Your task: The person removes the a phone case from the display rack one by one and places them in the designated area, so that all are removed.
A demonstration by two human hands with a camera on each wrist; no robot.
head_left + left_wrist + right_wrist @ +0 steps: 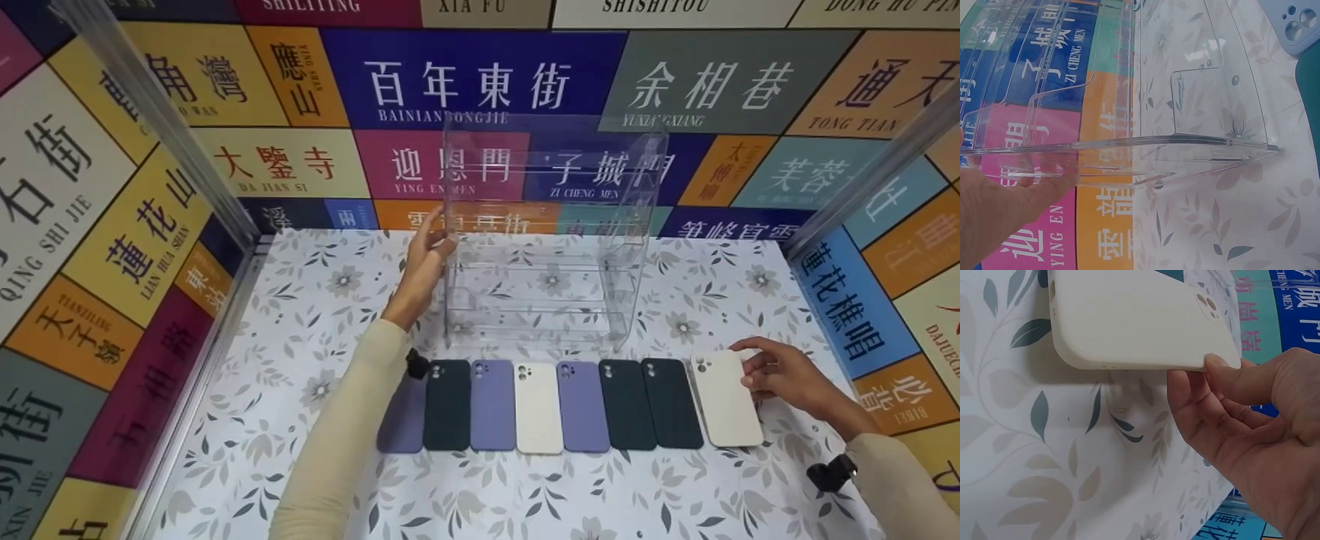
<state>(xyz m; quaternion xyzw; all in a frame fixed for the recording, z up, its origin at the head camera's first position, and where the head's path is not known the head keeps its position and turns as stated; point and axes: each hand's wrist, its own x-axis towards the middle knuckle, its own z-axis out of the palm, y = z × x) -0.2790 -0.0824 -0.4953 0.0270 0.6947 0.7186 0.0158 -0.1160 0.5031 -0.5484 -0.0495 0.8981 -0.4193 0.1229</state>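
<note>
My left hand (421, 266) grips the left side panel of a clear plastic display rack (636, 225), which has stepped shelves. In the left wrist view the thumb lies at the panel's edge, with fingers behind the see-through plastic. At the right end of a row of phone cases, my right hand (787, 379) pinches a cream phone case (729, 401) by its right edge, near the top. The right wrist view shows this case (1129, 320) raised over the cloth, thumb on its back and fingers underneath.
Several cases lie side by side before the rack: purple (493, 405), dark green (448, 405) and another cream one (538, 409). My left sleeve (337, 442) partly covers the leftmost purple case. Floral cloth (247, 420) covers the table; sign-printed walls (480, 75) enclose it.
</note>
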